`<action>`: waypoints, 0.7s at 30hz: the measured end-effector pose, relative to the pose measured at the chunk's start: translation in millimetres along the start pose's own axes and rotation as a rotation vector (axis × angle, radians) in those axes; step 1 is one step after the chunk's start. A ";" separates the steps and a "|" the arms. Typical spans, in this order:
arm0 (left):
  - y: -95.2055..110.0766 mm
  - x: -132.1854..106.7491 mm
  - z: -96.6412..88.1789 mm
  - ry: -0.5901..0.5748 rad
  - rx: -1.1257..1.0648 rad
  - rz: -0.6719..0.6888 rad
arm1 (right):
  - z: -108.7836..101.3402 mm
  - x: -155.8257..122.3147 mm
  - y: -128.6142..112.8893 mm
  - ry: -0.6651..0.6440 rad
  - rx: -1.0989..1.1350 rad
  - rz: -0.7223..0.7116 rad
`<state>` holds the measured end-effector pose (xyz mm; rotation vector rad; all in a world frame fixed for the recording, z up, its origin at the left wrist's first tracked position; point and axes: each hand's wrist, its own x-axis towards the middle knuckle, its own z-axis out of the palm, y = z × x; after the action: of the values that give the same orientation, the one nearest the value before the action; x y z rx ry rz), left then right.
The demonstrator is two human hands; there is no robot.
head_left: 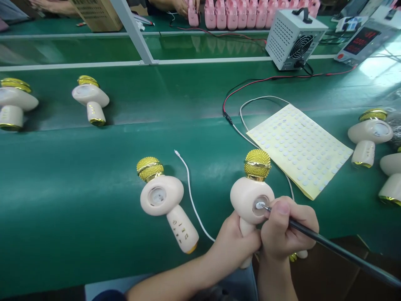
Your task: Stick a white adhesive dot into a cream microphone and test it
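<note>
Glossy green worktop (78, 230) in a busy room

The worktop stretches away from me, catching light at the far right. Nearest, the person's forearms come over its front edge, wrists close together. The left grip (238, 240) is wrapped around the handle of a cream microphone (246, 194), gold head pointing away. The right grip (288, 228) is pinched on a slim dark tool (338, 247), slanted so its tip meets a white disc (260, 205) inside the microphone's round recess.

Well to the left lies a second microphone (162, 195), with a white cable (191, 198) curving between the two. Beyond the right grip, a yellow dotted sheet (300, 146) covers part of a looped pale lead (266, 97). More microphones rest toward the left (90, 98) and right (370, 131) edges.

Farther back, a metal post (134, 31) rises from a white rail (200, 62), with a grey vented box (282, 39) and a red-digit instrument (363, 42) to the right. Past them stands a row of pink casings (241, 14); a co-worker's hand (181, 7) holds one beside it. A cardboard box (97, 14) sits far left.
</note>
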<state>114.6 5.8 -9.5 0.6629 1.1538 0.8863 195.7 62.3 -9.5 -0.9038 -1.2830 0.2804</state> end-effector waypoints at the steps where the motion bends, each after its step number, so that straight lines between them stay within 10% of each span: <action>1: 1.8 -0.2 0.2 0.000 -0.001 -0.006 | 0.4 -0.5 0.4 0.018 -0.011 -0.004; 21: 6.6 -0.8 -0.3 0.008 0.012 -0.047 | -1.5 -4.5 3.2 -0.005 0.089 0.040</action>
<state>112.5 8.4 -3.8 0.6399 1.1780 0.8430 196.5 60.8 -15.0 -0.8545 -1.2481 0.3685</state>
